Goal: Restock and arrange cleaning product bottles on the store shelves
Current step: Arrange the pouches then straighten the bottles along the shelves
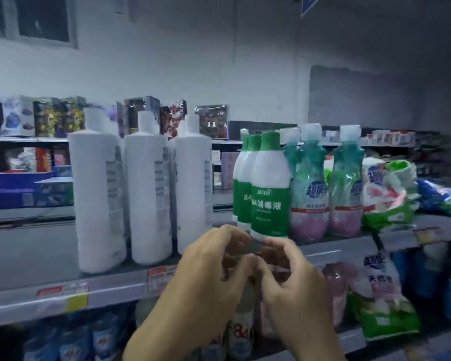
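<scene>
Three tall white bottles stand on the top shelf, labels turned away. To their right stand green-and-white "84" disinfectant bottles, then teal-and-pink bottles wrapped in clear film. My left hand and right hand meet in front of the shelf edge, just below the disinfectant bottles. Both have curled fingers and pinch a small greyish translucent piece between them; blur hides what it is. Another "84" bottle shows on the lower shelf under my hands.
Green-and-white detergent bags and a blue bag lie at the shelf's right end. Red and yellow price tags line the shelf edge. A pink-and-green bag and blue packs sit below. Another stocked aisle runs behind.
</scene>
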